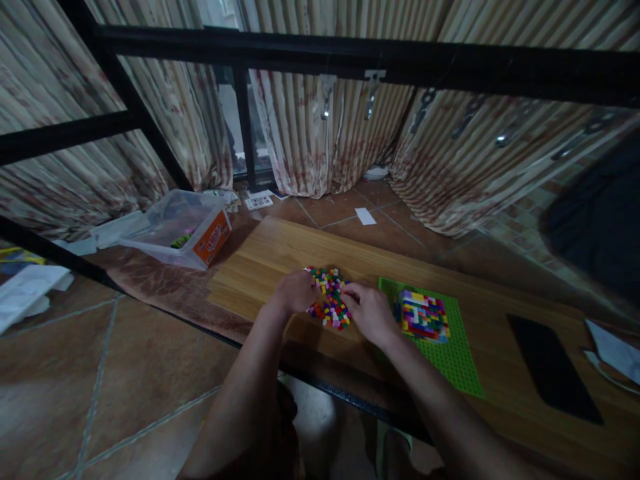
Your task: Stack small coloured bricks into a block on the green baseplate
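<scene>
Two forearms reach over one wooden table [280, 257]. Left hand [296, 292] and right hand [369, 311] rest on either side of one brick pile [330, 303], fingers curled; whether either pinches a brick, I cannot tell. One green baseplate [453, 350] lies just right; one clear bin [175, 227] beyond.

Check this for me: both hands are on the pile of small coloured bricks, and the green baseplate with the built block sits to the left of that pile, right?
Not quite. In the head view the green baseplate lies to the right of the pile of small coloured bricks; both the left hand and right hand are on the pile.
</scene>
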`<state>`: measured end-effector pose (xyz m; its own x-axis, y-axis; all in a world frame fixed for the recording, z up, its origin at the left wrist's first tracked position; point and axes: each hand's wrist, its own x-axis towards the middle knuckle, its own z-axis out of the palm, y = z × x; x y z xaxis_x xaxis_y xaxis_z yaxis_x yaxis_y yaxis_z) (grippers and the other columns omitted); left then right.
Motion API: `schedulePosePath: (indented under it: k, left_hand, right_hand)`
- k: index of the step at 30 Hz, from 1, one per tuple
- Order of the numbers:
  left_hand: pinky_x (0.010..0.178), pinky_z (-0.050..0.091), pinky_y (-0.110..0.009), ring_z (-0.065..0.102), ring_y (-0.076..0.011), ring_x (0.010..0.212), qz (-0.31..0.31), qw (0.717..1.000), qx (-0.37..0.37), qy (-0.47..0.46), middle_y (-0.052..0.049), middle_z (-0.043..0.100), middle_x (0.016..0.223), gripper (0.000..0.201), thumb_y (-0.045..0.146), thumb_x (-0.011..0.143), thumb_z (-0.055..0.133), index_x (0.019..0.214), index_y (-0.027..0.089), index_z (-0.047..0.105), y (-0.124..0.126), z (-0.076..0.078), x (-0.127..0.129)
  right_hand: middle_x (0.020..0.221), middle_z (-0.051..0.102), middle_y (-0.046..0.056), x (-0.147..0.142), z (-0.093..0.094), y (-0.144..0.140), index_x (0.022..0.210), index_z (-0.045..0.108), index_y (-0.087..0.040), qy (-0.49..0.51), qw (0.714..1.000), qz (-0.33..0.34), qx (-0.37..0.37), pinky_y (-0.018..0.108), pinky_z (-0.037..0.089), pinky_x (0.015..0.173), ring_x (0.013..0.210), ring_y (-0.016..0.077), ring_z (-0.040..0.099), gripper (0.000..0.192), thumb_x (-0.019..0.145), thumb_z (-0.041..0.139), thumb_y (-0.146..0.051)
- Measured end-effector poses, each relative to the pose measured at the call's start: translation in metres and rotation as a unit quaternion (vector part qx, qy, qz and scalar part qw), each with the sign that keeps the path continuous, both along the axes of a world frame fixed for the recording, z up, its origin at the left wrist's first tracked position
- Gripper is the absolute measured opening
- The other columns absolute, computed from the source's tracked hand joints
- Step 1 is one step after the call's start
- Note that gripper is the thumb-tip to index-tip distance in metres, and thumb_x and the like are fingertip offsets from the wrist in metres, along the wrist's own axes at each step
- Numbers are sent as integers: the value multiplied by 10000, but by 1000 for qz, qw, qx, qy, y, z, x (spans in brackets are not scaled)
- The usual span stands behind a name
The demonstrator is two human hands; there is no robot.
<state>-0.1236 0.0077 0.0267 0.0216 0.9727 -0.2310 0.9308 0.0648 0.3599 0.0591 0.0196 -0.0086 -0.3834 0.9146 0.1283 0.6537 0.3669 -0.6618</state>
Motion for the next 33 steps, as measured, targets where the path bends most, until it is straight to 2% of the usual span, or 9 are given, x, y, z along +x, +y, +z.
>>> schedulePosePath:
  k: [3, 7, 11, 17, 23, 28, 33]
  left_hand:
    - [624, 429, -260, 654, -212, 737, -1, 1000, -5, -1, -88, 706, 745, 256, 299, 833, 510, 728, 192, 717, 0, -5, 0]
    - [676, 459, -299, 666, -256, 804, 0, 1000, 3, -2, -129, 712, 834, 272, 313, 852, 496, 781, 173, 718, -1, -10, 1]
    - [732, 474, -287, 671, -244, 860, 12, 1000, -5, 5, -120, 714, 857, 210, 269, 831, 528, 838, 171, 714, -4, -10, 4]
    - [778, 483, -310, 669, -251, 912, 7, 1000, 3, 28, -139, 708, 905, 229, 241, 841, 503, 896, 151, 706, -4, -11, 5]
    - [758, 482, -292, 666, -228, 860, -3, 1000, 11, 12, -112, 702, 814, 198, 169, 811, 509, 837, 162, 705, -3, -13, 5]
    - [748, 477, -296, 662, -227, 840, -3, 1000, 10, 5, -115, 713, 849, 162, 191, 815, 543, 833, 160, 701, 2, -14, 10]
    - [747, 469, -295, 662, -225, 850, -17, 999, 22, 17, -115, 721, 893, 178, 196, 834, 526, 888, 161, 691, 5, -13, 19]
  right_hand:
    - [912, 700, 66, -9, -8, 7, 929, 712, -195, -35, 999, 16, -9, 300, 483, 776, 821, 185, 655, 189, 805, 583, -135]
    - [959, 667, 57, -19, -10, 9, 980, 703, -201, -60, 998, 14, 4, 284, 478, 783, 825, 169, 641, 223, 802, 593, -125]
    - [990, 653, 79, -35, -4, 10, 966, 699, -184, -112, 993, 22, 41, 286, 461, 811, 880, 191, 634, 182, 841, 568, -162]
    - [1054, 639, 138, -51, -5, 10, 974, 681, -154, -209, 977, 18, 35, 321, 469, 752, 873, 234, 640, 197, 880, 518, -216]
    - [1029, 642, 117, -53, -1, 9, 951, 687, -174, -209, 977, 6, 31, 305, 457, 753, 900, 221, 628, 204, 891, 492, -190]
    - [973, 635, 63, -31, 17, 1, 895, 679, -203, -141, 988, -31, 55, 276, 439, 772, 887, 187, 614, 151, 902, 528, -213]
    - [897, 636, 34, 28, 28, -33, 875, 653, -221, -50, 997, -8, 64, 282, 445, 771, 862, 174, 608, 156, 931, 507, -232]
